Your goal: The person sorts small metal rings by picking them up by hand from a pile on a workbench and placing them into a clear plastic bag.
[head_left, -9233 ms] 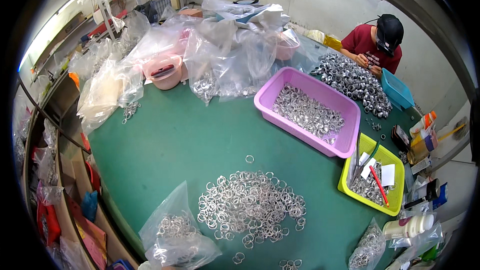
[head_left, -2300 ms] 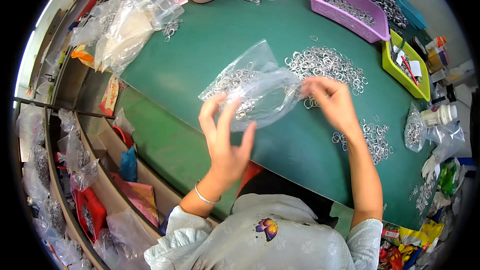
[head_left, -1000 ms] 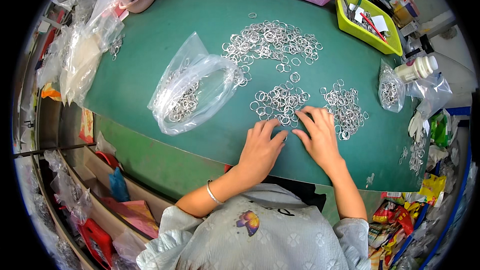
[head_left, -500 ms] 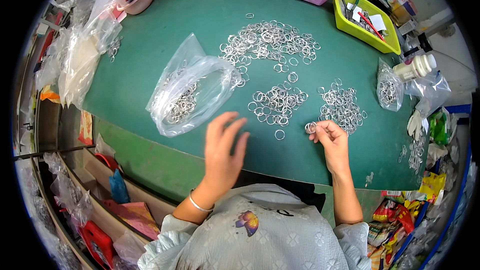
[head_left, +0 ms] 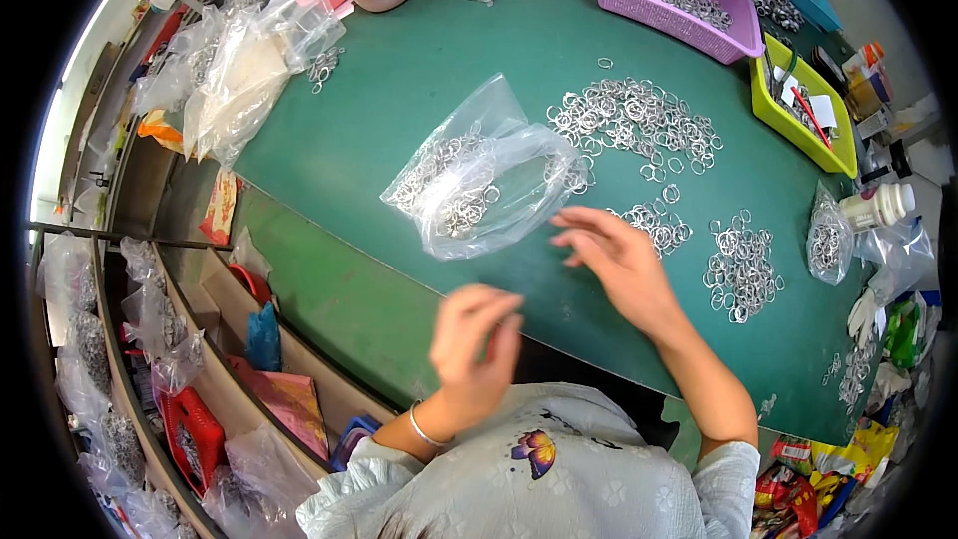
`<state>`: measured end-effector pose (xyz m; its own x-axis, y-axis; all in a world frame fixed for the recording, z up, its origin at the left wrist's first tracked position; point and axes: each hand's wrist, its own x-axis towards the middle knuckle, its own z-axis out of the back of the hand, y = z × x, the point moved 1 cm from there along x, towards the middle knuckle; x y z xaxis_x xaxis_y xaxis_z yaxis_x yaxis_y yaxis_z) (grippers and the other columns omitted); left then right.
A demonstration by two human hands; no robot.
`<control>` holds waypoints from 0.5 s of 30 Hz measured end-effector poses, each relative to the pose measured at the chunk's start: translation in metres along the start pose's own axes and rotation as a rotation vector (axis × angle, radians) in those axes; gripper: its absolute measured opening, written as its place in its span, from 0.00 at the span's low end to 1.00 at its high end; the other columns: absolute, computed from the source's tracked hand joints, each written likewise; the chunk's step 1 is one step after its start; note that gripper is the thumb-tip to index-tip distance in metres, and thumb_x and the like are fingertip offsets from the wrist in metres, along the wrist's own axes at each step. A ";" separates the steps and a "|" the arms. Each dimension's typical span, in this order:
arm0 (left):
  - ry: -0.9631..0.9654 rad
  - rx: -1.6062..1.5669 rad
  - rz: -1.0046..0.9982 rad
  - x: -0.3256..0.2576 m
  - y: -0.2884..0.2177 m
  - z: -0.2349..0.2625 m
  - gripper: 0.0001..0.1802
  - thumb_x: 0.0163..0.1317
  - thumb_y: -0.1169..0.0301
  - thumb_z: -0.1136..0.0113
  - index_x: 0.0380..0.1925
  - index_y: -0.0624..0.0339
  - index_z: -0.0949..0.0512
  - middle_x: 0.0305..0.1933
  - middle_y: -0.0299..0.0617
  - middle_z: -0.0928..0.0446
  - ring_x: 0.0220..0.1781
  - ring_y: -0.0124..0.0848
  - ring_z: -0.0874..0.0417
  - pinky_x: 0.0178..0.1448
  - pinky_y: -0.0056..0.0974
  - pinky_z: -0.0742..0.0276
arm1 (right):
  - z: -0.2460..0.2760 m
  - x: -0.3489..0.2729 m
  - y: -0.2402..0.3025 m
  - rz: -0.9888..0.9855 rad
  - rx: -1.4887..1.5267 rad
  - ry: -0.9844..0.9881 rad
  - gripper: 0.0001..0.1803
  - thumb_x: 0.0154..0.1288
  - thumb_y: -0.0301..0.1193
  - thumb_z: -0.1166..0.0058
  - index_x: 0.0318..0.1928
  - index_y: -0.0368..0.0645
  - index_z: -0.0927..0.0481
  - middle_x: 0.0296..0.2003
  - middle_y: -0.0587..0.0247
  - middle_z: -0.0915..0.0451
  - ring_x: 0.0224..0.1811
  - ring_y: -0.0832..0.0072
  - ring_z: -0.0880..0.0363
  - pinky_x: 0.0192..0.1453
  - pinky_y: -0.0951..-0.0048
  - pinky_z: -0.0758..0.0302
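Near the table's front edge, my left hand [head_left: 472, 349] hovers with its fingers loosely bent and the thumb apart, somewhat blurred; no object shows in it. My right hand [head_left: 627, 268] reaches left, fingers stretched toward the mouth of a clear plastic bag [head_left: 504, 230], and I see nothing between them. Silvery metal rings [head_left: 461, 205] lie inside the bag. Just beyond my right hand is a small ring pile [head_left: 659, 227], partly hidden by it. To its right lies another ring pile [head_left: 743, 268]; a larger, spread-out ring pile [head_left: 639, 120] lies farther back.
A purple basket [head_left: 674, 22] of rings and a yellow-green basket [head_left: 851, 152] with tools stand at the back right. At the right edge are a small bag of rings [head_left: 826, 250] and a white bottle [head_left: 878, 207]. Plastic bags [head_left: 244, 90] crowd the far left; compartments [head_left: 215, 299] stand below.
My right hand has moved left to the bag's mouth, and the rings it pinched no longer show. My left hand has drawn back from the bag toward my body. The whole view has shifted.
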<state>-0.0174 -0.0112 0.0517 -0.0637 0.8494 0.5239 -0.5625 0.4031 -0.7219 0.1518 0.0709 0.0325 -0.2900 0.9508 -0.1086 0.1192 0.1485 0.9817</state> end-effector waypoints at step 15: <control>-0.098 -0.222 0.309 0.019 0.043 0.001 0.23 0.57 0.87 0.50 0.55 0.71 0.29 0.50 0.41 0.29 0.54 0.28 0.27 0.60 0.30 0.35 | 0.048 -0.083 -0.031 0.326 -1.105 -0.266 0.10 0.49 0.20 0.37 0.33 0.36 0.24 0.35 0.58 0.25 0.38 0.61 0.27 0.41 0.62 0.31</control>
<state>-0.0437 0.0220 0.0315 -0.2867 0.9100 0.2995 -0.3129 0.2065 -0.9271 0.2174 0.0002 0.0034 -0.1754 0.9464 0.2712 -0.7726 -0.3031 0.5578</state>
